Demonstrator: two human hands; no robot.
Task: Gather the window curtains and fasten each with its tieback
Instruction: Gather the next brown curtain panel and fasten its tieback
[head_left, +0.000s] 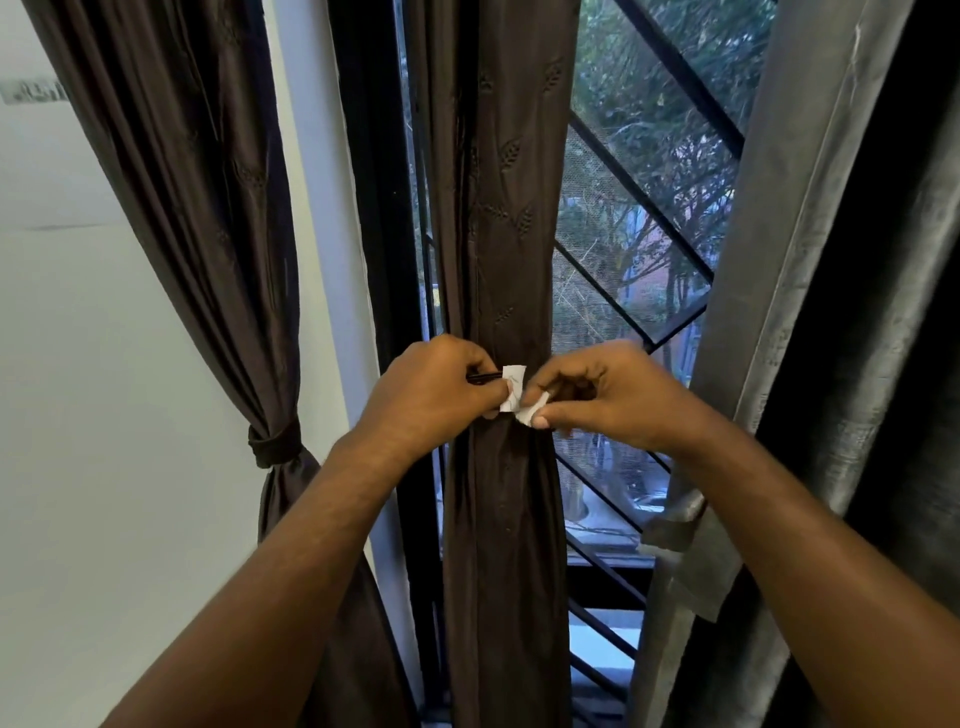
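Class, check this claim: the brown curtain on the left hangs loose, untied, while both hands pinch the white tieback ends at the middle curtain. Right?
Not quite. The head view shows the left curtain gathered and cinched by a dark tieback. The rest stands: left hand and right hand pinch the white tieback ends at the middle curtain.

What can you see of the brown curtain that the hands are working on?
The brown curtain hangs gathered into a narrow upright column before the window grille. Its dark, slightly glossy fabric carries stitched leaf sprigs. At mid-height the left hand and right hand pinch white tabs against its front.
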